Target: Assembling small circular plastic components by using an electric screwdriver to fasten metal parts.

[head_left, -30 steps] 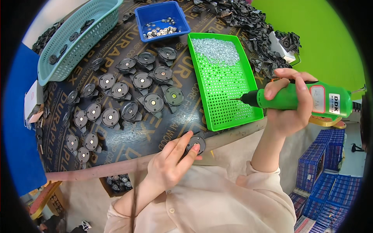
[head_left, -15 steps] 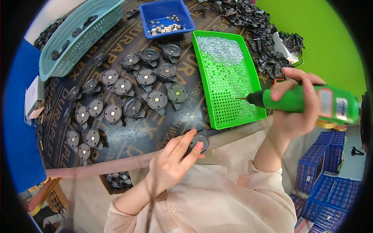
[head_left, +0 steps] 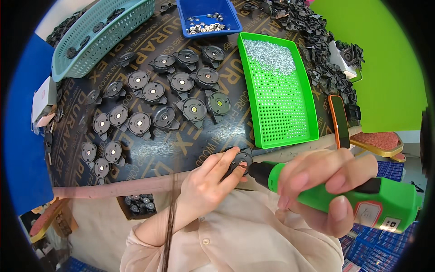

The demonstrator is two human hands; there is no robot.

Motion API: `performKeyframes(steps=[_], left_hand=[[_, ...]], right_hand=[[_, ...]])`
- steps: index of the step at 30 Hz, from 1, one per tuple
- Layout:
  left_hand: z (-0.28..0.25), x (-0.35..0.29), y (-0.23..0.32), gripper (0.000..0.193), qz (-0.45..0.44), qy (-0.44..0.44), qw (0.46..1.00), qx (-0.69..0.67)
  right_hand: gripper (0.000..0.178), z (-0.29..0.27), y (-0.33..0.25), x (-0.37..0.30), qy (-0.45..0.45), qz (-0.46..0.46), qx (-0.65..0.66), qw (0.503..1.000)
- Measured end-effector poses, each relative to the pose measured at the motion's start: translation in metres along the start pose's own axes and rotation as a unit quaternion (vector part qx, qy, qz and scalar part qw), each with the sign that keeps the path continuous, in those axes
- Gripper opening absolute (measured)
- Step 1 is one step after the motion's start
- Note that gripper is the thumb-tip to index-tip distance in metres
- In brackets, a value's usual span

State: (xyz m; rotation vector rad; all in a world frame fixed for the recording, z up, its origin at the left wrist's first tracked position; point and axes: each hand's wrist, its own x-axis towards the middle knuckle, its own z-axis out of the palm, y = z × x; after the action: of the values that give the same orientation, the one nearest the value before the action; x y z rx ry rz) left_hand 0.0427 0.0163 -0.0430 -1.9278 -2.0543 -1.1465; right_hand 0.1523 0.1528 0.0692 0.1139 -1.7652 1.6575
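At the table's near edge my left hand (head_left: 209, 181) pinches a round black plastic part (head_left: 242, 158) between its fingers. Wrapped round a green electric screwdriver (head_left: 312, 196) is my right hand (head_left: 328, 190). The screwdriver's black nose meets the round part beside my left fingertips; its bit and any screw there are too small to make out. Beyond my hands lies a green perforated tray (head_left: 271, 136), with a heap of small silvery screws (head_left: 272, 55) at its far end. Several similar round black parts (head_left: 139, 122) with light centres are spread over the table to the left.
A blue bin (head_left: 210, 35) of small metal discs stands at the back, left of the tray. A pale teal basket (head_left: 104, 38) sits at the far left. Black parts (head_left: 308, 31) pile up at the back right. An orange-edged phone (head_left: 339, 121) lies right of the tray.
My right hand has brought the screwdriver down and left, from over the green tray to the part in my left hand. The view has shifted slightly; my left hand still holds the part.
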Motion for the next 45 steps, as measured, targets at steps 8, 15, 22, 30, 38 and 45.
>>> performKeyframes(steps=[8,15,22,30,38,45], left_hand=[[-0.002,-0.001,0.0,0.024,0.002,-0.003,1.0,0.004],[0.007,-0.003,0.001,0.027,-0.002,0.051,0.999,0.008],[0.01,-0.003,0.002,0.042,-0.013,0.059,0.998,-0.026],[0.005,-0.002,0.003,0.042,-0.021,0.033,0.999,-0.031],[0.01,-0.003,0.002,0.049,-0.014,0.067,0.997,-0.033],[0.01,-0.002,0.001,0.047,-0.021,0.054,0.998,-0.033]], right_hand=[[0.021,-0.004,0.003,0.007,-0.089,-0.002,-0.009,0.996],[0.034,-0.054,0.018,0.032,0.182,-0.129,-0.099,0.97],[0.015,-0.062,0.051,0.056,0.242,-0.114,-0.093,0.959],[0.016,-0.065,0.057,0.055,0.207,-0.106,-0.129,0.964],[0.026,-0.051,0.002,0.03,0.148,-0.117,-0.038,0.981],[0.021,-0.019,-0.014,-0.014,-0.03,-0.024,0.009,0.999]])
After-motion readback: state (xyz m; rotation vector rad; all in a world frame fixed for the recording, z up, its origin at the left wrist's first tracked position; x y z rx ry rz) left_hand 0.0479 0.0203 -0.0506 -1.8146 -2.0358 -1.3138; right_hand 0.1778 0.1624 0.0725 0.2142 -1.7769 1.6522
